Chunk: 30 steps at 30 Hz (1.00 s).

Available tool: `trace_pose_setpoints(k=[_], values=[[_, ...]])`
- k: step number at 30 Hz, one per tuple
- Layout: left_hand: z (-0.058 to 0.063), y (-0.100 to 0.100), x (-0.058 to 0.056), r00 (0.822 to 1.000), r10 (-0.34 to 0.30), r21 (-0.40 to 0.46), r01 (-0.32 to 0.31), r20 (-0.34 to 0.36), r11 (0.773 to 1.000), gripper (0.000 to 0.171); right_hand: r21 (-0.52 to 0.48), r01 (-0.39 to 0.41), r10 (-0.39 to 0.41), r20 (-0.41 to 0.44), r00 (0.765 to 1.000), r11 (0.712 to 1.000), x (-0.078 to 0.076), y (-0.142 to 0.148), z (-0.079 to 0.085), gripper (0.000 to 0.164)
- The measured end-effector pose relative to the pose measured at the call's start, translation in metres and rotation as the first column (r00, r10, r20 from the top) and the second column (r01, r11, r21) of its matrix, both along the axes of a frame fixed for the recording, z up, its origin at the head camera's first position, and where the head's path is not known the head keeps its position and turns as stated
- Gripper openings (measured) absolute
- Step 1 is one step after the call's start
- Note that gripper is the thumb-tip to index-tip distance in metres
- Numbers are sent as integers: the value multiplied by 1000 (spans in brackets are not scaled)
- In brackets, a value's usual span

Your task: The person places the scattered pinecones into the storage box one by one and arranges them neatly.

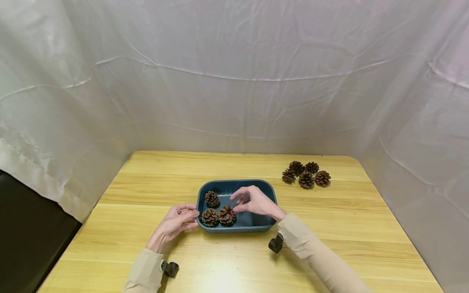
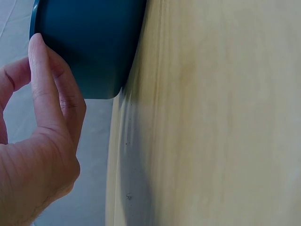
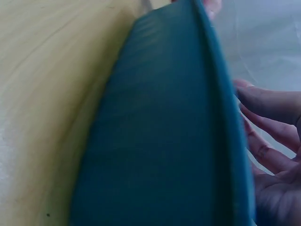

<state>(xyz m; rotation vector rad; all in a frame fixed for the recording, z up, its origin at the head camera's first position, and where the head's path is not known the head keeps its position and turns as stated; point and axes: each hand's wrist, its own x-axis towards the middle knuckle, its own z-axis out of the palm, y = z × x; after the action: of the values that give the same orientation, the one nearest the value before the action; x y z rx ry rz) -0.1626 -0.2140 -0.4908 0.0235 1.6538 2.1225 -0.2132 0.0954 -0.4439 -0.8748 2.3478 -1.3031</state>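
Observation:
A dark blue rectangular tray [image 1: 238, 230] with rounded corners stands on the table. Three brown pine cones lie at its left end: an upper pine cone [image 1: 212, 199], a lower left pine cone [image 1: 210, 217] and another pine cone [image 1: 227, 215] beside it. My left hand [image 1: 176, 223] holds the tray's left end, thumb at the rim; the left wrist view shows its fingers against the tray's outer wall [image 2: 94, 52]. Over the tray's middle is my right hand [image 1: 254, 201], thumb and fingers spread apart, thumb tip close beside the nearest pine cone. Whether they touch is unclear.
Several more pine cones [image 1: 306, 179] sit in a cluster on the wooden table [image 1: 329, 232], right of the tray and farther back. Pale curtains [image 1: 249, 106] hang behind and along the sides. A black surface [image 1: 29, 232] lies beyond the table's left edge.

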Motion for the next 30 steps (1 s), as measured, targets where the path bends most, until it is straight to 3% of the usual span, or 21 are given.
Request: trace_pose_setpoints(k=[8,13,17,21,30], values=[[0,0,0,1000,3,0,-3,1,1000,19,-143,80,-79,11,997,987,-3,20,0,35],[0,0,1,1000,2,-1,-2,0,1000,21,-316,184,-182,34,983,931,-3,36,-3,35],[1,0,2,1000,3,-3,-3,-1,1000,22,-452,270,-290,28,957,850,-4,51,-4,34],[1,0,1,1000,5,-6,-5,2,1000,23,-548,361,-406,42,913,754,-7,68,-7,34],[1,1,1,1000,13,-19,-13,0,1000,26,-683,533,-645,116,755,500,-18,102,-27,38]])
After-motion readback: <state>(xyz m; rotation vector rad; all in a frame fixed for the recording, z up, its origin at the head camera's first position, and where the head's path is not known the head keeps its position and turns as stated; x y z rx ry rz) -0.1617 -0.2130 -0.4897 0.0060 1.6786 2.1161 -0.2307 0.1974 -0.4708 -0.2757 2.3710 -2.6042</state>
